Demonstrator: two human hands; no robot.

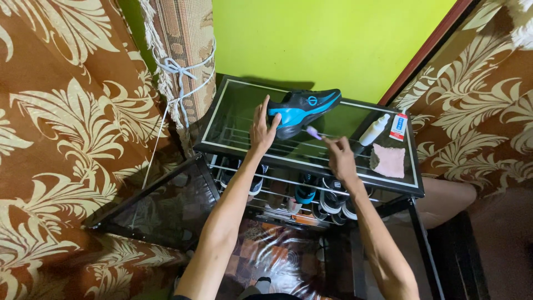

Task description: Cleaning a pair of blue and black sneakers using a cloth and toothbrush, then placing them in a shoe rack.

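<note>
The black-and-blue shoe (302, 110) lies on the glass shelf top (233, 111), long axis left-right, heel steadied by the open-fingered left hand (263, 129), while the right hand (340, 156) grips a small brush (314, 133) touching its sole

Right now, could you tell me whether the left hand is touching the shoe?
Touching: the head view shows the left hand pressed flat against the shoe's heel.
</note>
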